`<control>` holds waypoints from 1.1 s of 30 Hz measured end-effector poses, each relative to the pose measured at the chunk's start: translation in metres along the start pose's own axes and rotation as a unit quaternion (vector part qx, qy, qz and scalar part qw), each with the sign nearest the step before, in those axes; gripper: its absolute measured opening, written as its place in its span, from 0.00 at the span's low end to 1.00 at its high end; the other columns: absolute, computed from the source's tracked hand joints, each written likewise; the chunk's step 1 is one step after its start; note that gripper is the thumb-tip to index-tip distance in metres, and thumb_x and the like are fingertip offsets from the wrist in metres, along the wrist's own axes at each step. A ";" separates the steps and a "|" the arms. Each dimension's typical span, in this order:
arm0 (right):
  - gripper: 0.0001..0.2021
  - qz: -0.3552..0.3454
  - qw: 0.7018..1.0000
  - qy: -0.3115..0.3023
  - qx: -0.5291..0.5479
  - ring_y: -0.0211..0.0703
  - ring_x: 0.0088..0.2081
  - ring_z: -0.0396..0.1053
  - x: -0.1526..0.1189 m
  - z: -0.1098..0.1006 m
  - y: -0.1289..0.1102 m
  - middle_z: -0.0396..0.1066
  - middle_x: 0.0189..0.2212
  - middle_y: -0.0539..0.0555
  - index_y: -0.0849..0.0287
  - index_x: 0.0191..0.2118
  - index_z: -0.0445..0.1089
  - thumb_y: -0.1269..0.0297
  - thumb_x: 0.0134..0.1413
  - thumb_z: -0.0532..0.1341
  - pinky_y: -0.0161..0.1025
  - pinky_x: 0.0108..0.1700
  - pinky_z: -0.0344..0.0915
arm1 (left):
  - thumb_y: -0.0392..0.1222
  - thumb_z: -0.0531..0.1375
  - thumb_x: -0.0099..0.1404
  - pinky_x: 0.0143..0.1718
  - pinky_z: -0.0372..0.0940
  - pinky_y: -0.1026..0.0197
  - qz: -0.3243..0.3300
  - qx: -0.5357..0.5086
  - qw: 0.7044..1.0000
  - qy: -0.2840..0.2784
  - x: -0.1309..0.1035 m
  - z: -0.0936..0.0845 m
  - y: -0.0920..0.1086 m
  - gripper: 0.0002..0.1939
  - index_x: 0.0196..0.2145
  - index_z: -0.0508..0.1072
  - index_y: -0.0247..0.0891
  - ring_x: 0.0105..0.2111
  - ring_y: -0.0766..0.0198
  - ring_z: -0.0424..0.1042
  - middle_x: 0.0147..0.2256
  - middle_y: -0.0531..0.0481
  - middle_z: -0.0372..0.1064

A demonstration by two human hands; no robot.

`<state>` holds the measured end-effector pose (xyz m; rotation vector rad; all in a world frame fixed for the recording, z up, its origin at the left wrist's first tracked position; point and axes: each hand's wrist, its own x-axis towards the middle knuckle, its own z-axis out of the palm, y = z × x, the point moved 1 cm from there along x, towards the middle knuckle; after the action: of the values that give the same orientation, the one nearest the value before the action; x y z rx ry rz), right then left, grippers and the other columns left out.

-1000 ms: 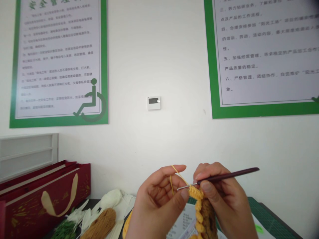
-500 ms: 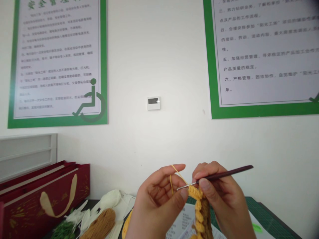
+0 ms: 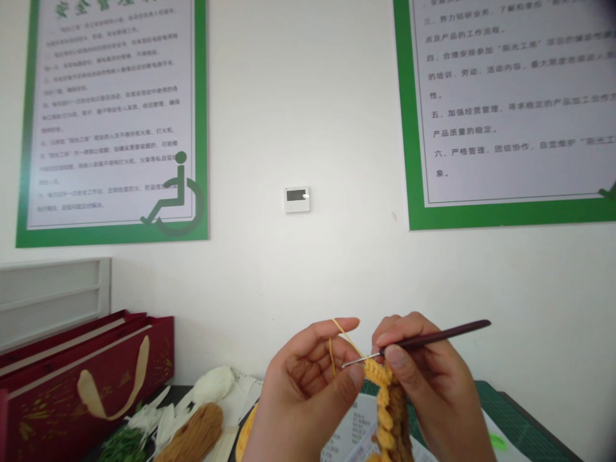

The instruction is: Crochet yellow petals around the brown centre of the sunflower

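Note:
My left hand (image 3: 312, 385) pinches the edge of a yellow and brown crocheted piece (image 3: 385, 410) between thumb and fingers. Yellow yarn (image 3: 344, 332) runs over its raised index finger down to the work. In my right hand (image 3: 428, 378) is a crochet hook (image 3: 445, 334) with a dark handle, held between thumb and fingers close to the piece. The hook's thin metal tip points left, passes by the top of the yellow stitches and lies near my left thumb. The piece hangs down between both hands, its lower part cut off by the frame.
Dark red gift bags (image 3: 96, 391) stand at the left, near brown yarn (image 3: 195, 436), white yarn (image 3: 214, 385) and green yarn (image 3: 122, 444). Printed sheets (image 3: 344, 433) and a green cutting mat (image 3: 520, 423) lie beneath the hands. Behind is a wall with two green-framed posters.

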<state>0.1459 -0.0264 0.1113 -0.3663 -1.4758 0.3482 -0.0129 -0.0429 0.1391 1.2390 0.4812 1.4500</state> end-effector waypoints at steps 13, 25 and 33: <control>0.04 0.005 0.999 -0.018 0.029 0.36 0.38 0.73 0.004 0.002 0.001 0.73 0.35 0.48 0.49 0.41 0.73 0.63 0.70 0.61 0.30 0.41 0.71 | 0.40 0.80 0.48 0.32 0.64 0.70 0.009 -0.008 1.000 0.003 0.001 0.002 0.000 0.19 0.40 0.86 0.40 0.29 0.70 0.70 0.27 0.51 0.76; 0.06 0.061 0.973 0.026 0.220 0.44 0.34 0.72 -0.002 0.015 0.003 0.73 0.34 0.53 0.50 0.41 0.71 0.57 0.70 0.59 0.39 0.34 0.71 | 0.37 0.79 0.49 0.32 0.67 0.67 0.004 -0.021 1.000 0.005 0.000 0.002 0.000 0.17 0.38 0.86 0.39 0.26 0.69 0.73 0.25 0.52 0.76; 0.08 0.018 0.985 0.018 0.168 0.46 0.37 0.70 0.002 0.005 0.004 0.76 0.31 0.52 0.48 0.42 0.70 0.55 0.72 0.56 0.42 0.40 0.68 | 0.38 0.79 0.49 0.32 0.68 0.67 0.002 -0.041 0.999 -0.010 0.001 0.003 -0.002 0.15 0.37 0.86 0.39 0.24 0.68 0.74 0.24 0.53 0.76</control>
<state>0.1412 -0.0221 0.1113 -0.1275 -1.3473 0.6074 -0.0093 -0.0424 0.1391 1.1897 0.4019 1.4453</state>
